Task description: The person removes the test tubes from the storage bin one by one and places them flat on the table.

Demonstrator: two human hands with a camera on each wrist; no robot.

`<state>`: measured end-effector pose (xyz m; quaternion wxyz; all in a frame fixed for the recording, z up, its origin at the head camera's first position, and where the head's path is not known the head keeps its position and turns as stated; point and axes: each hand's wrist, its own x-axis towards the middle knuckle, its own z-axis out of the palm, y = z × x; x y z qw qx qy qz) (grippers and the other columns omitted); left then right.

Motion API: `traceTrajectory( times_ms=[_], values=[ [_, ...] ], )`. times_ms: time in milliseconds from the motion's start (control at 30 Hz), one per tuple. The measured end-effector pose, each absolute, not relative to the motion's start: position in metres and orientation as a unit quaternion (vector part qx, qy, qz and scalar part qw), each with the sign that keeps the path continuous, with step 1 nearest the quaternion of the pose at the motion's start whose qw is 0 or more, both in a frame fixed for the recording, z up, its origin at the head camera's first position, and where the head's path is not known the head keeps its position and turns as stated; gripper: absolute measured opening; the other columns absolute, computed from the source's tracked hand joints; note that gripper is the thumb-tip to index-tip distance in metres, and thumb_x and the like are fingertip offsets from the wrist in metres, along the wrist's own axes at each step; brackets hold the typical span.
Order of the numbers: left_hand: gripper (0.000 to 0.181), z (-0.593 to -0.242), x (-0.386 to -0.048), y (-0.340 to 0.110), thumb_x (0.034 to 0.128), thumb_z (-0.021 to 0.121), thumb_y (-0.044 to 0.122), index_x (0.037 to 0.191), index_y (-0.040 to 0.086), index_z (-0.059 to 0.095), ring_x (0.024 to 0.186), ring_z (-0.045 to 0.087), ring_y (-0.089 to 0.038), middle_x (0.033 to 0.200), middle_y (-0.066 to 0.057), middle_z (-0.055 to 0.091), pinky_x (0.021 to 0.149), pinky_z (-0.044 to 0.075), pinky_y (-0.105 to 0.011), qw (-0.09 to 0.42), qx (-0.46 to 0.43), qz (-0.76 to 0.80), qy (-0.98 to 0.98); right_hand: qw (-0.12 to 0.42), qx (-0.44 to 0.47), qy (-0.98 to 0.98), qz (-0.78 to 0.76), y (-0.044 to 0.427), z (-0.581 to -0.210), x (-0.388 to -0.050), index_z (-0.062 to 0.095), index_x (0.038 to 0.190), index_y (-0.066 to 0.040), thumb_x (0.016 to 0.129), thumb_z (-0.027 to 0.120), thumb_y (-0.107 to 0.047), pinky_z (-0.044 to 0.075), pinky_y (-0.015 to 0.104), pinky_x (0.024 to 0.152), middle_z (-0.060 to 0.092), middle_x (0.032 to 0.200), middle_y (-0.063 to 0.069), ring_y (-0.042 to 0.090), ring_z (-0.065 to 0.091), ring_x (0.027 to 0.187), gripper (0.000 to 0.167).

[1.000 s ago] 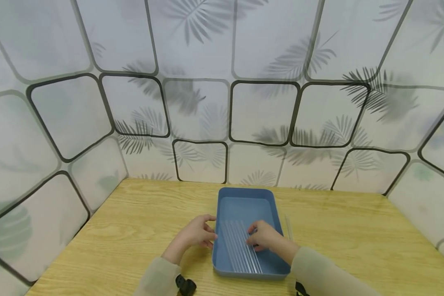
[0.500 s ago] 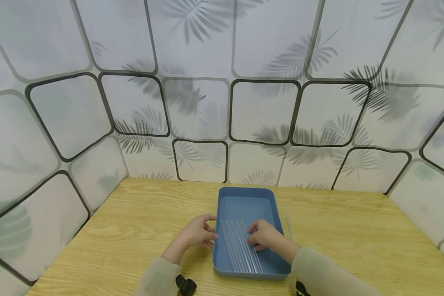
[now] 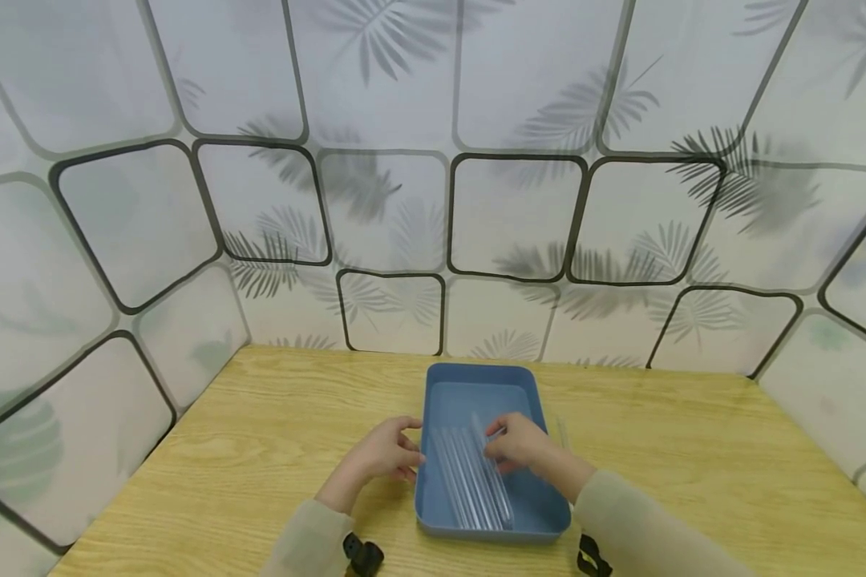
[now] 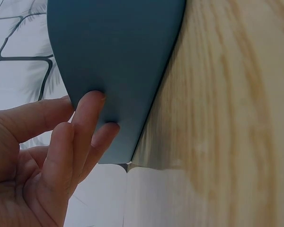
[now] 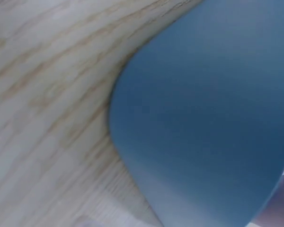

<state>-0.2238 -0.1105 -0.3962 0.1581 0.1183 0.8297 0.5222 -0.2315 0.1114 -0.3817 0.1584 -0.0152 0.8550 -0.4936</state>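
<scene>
The right hand (image 3: 517, 442) has shifted slightly toward 12 o'clock, its grip seemingly pinching a clear tube (image 3: 479, 429), apparently separating it from the other tubes (image 3: 458, 481) in the blue tray's (image 3: 476, 393) 6 o'clock half. At 9 o'clock, the left hand's (image 3: 384, 453) extended fingers touch the wall.

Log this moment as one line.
left hand: touches outside of blue tray | right hand: pinches clear rod inside tray | other rods: lying in tray
</scene>
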Motion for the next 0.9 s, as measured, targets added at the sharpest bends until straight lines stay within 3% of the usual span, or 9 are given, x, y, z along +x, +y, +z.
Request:
traceTrajectory(
  times_ms=[667, 900],
  values=[
    [0.055, -0.395, -0.224, -0.108, 0.0799, 0.06, -0.002, 0.129, -0.007, 0.036, 0.06, 0.062, -0.024, 0.083, -0.012, 0.056, 0.056, 0.05, -0.035, 0.165, 0.12, 0.522, 0.828, 0.137, -0.009, 0.855, -0.5, 0.14, -0.37, -0.232, 0.05, 0.103, 0.01, 0.073, 0.061, 0.005, 0.051, 0.034, 0.059, 0.052, 0.087, 0.017, 0.025, 0.056, 0.078, 0.032],
    [0.055, -0.396, -0.224, -0.11, 0.08, 0.061, -0.002, 0.129, -0.007, 0.036, 0.06, 0.062, -0.023, 0.084, -0.013, 0.055, 0.056, 0.05, -0.035, 0.161, 0.122, 0.522, 0.829, 0.141, -0.007, 0.851, -0.505, 0.155, -0.366, -0.231, 0.047, 0.105, 0.014, 0.073, 0.058, 0.004, 0.051, 0.033, 0.06, 0.049, 0.089, 0.019, 0.023, 0.058, 0.071, 0.035]
  ],
)
